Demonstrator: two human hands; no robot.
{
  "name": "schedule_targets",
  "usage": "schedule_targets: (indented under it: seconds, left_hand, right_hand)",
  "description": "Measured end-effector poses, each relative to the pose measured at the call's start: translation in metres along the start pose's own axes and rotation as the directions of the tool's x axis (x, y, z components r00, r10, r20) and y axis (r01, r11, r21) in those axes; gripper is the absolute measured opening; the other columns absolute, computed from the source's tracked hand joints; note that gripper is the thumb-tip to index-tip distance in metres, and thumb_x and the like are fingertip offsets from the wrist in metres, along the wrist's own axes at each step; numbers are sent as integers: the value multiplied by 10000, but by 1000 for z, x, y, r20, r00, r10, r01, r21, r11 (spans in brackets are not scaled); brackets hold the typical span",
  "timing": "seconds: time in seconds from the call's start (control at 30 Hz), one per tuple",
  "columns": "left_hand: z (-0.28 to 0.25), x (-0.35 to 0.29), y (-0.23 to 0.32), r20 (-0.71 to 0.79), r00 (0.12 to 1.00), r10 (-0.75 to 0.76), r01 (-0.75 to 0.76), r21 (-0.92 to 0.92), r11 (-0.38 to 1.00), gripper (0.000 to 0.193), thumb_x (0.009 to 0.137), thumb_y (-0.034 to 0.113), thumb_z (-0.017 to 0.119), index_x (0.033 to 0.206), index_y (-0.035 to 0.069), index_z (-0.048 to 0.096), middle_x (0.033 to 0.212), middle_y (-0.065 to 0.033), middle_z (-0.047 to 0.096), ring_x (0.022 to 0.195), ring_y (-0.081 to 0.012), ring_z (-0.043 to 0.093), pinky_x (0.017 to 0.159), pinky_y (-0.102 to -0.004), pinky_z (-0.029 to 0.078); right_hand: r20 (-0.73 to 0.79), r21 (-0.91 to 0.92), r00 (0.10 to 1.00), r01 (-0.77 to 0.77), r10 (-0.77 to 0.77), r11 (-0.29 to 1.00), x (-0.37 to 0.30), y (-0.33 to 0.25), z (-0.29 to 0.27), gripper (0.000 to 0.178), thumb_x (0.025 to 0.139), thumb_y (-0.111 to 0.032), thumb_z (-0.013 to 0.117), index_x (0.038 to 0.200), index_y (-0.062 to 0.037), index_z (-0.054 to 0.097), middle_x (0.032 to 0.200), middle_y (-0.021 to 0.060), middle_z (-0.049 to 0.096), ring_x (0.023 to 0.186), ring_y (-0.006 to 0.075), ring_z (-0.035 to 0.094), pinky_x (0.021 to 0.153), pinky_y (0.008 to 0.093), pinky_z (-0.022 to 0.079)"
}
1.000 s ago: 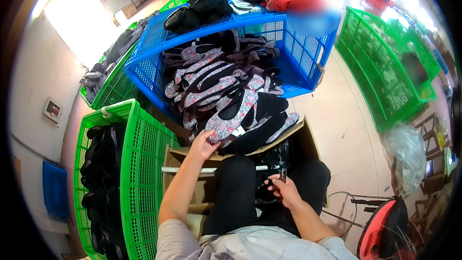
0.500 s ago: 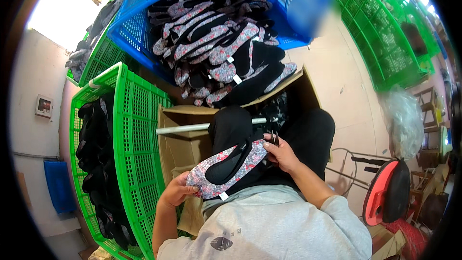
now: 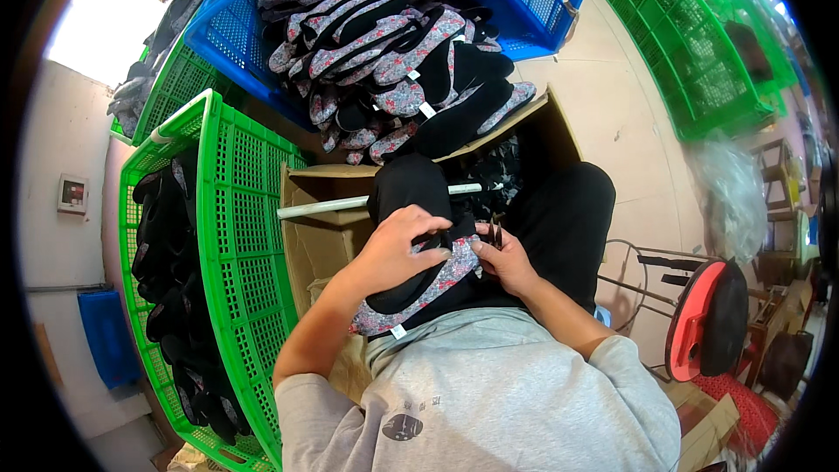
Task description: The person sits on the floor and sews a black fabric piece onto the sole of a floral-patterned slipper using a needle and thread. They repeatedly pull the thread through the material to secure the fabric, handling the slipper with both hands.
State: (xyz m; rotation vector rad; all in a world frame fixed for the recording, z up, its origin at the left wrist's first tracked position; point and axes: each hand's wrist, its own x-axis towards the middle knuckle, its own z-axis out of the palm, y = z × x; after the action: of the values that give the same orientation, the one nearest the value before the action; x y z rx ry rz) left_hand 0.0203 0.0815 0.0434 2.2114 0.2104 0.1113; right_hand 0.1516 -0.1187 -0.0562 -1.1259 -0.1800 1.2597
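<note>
A floral slipper [image 3: 454, 269] in grey, white and red, with black lining and a small white tag, lies across my lap. My right hand [image 3: 509, 264] pinches its right end between thumb and fingers. Dark pointed blades, like those of thread snips [image 3: 495, 234], stick up from the same hand; their handle is hidden. Over the slipper's upper side is my left hand [image 3: 393, 249], thumb and fingers apart, close to the end that the right hand holds. It covers part of the black opening. Whether its fingertips touch the fabric, I cannot tell.
Ahead, similar slippers [image 3: 384, 44] pile out of a blue crate [image 3: 253, 52]. Below them stands an open cardboard box [image 3: 328, 240], crossed by a pale rod [image 3: 323, 207]. A green crate [image 3: 253, 253] of black slippers stands left; a red-and-black round seat [image 3: 699, 332] is at right.
My left hand has let go of the slipper's left end and moved up and right over it. The right hand keeps its hold. The slipper's left end has dropped onto my lap.
</note>
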Motion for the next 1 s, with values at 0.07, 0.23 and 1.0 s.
schedule_targets:
  seconds: [0.07,0.23,1.0]
  left_hand:
    - [3,14,-2,103,995,-19,25,-58,998,376,776,122,783,1133,63,682,937,-74,588,869,-211,583,778,-322,481]
    - [1,31,0,319,943,-96,165,-199,966,307,796,142,786,1075,47,696,911,-30,565,839,-132,553,730,-270,457]
    - [47,39,-13,418,816,-399,578,-578,577,189,869,72,718,730,88,591,678,81,502,599,-19,412,539,-197,319]
  right_hand:
    - [19,-19,1000,26,-25,999,-1,1,-2,374,940,-179,703,1284,-94,582,793,-68,571,587,18,435,515,188,341]
    - [51,-32,997,51,-49,998,1,6,-7,355,958,-189,674,1291,-99,591,766,-78,543,589,18,426,524,185,327]
    - [32,-96,988,-150,154,984,10,13,-14,192,1010,-199,588,1163,-86,616,878,-13,617,604,57,483,522,213,364]
